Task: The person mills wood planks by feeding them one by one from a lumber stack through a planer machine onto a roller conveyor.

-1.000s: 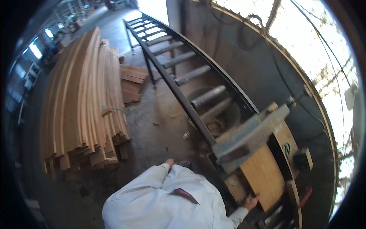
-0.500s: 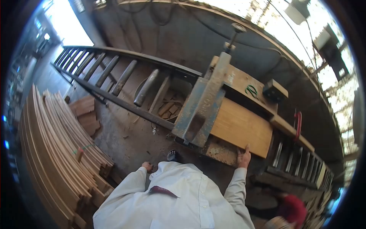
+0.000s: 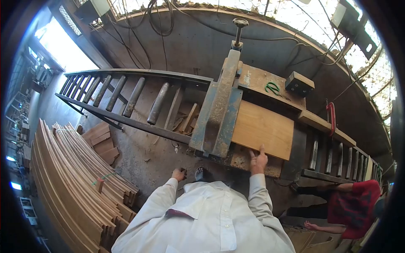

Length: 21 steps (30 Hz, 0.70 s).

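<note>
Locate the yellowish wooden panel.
In the head view, the panel lies right of centre, beside the blue machine frame, with the right hand at its near edge.

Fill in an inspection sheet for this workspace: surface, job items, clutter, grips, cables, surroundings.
Surface: chips and dust litter the machine bed below the board's near edge.
Job items: flat wooden board lies against the blue machine; any part beneath is hidden.
Clutter: loose wood scraps lie below the left-side rollers.
Grips: right hand touches the board's near edge; left hand is away from it, fingers curled.
Cables: several hang along the dark wall.
Surroundings: stacked planks at left; another person at right.
</note>
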{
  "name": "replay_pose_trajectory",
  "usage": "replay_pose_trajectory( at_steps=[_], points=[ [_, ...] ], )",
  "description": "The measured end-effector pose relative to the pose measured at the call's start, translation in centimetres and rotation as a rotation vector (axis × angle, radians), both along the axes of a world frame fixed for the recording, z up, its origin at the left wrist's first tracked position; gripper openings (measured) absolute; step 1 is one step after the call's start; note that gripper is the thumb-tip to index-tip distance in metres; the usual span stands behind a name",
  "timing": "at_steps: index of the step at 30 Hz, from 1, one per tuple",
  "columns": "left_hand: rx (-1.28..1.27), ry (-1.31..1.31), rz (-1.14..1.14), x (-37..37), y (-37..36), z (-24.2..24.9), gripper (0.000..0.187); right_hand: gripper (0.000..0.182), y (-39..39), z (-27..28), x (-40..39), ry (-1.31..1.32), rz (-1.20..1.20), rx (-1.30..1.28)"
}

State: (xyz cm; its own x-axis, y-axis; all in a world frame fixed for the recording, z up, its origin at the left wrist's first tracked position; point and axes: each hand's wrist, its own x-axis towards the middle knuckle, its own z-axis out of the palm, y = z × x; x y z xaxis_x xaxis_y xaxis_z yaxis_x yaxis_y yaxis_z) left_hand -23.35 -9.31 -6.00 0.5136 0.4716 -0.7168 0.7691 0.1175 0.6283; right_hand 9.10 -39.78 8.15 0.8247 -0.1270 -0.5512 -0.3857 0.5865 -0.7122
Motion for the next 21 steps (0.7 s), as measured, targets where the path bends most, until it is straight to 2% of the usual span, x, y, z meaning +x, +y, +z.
replay_pose_trajectory(
  at_steps=[1, 3, 5, 8, 10, 11, 13, 15, 16, 17, 19, 21],
  points=[
    [0.005, 0.008, 0.034, -0.8, -0.6, 0.5, 0.035, 0.043, -2.0, 0.1, 0.3, -0.021, 0.019, 0.049],
    [0.052, 0.047, 0.063, -2.9, -2.0, 1.4, 0.035, 0.046, -7.2, -0.8, 0.9, 0.033, 0.001, -0.081],
    [0.138, 0.114, 0.054, -6.2, -3.0, 2.0, 0.036, 0.052, -12.4, 0.4, 0.5, -0.023, -0.041, 0.026],
    [0.537, 0.257, -0.151, -12.9, -5.2, -2.5, 0.039, 0.046, -25.3, -2.5, 3.4, 0.094, -0.092, 0.006],
    [0.339, 0.322, -0.088, -14.9, -7.4, -0.9, 0.039, 0.047, -30.1, -0.1, 4.2, -0.013, -0.137, 0.051],
    [0.241, 0.35, -0.056, -15.8, -8.5, -0.3, 0.04, 0.047, -31.2, 0.9, 4.6, -0.049, -0.125, -0.077],
    [0.347, 0.289, -0.31, -18.4, -9.6, -5.4, 0.039, 0.048, -33.4, 3.3, 5.1, -0.099, -0.112, -0.344],
    [0.431, 0.286, -0.452, -19.6, -11.6, -6.8, 0.042, 0.045, -25.7, 10.1, 4.1, -0.349, -0.129, -1.185],
    [0.455, 0.304, -0.505, -19.1, -12.4, -7.1, 0.048, 0.044, -21.5, 11.8, 3.4, -0.627, -0.224, -1.422],
    [0.409, 0.337, -0.193, -17.0, -13.8, -3.4, 0.048, 0.042, -17.1, 13.5, 2.5, -0.648, -0.065, -1.116],
    [0.521, 0.262, -0.189, -15.5, -14.8, -3.2, 0.05, 0.04, -9.3, 16.9, -0.1, -0.599, 0.253, -0.512],
    [0.498, 0.198, -0.149, -13.4, -15.6, 0.4, 0.047, 0.034, -4.2, 21.5, -3.6, -0.747, 0.555, -0.268]
  ],
)
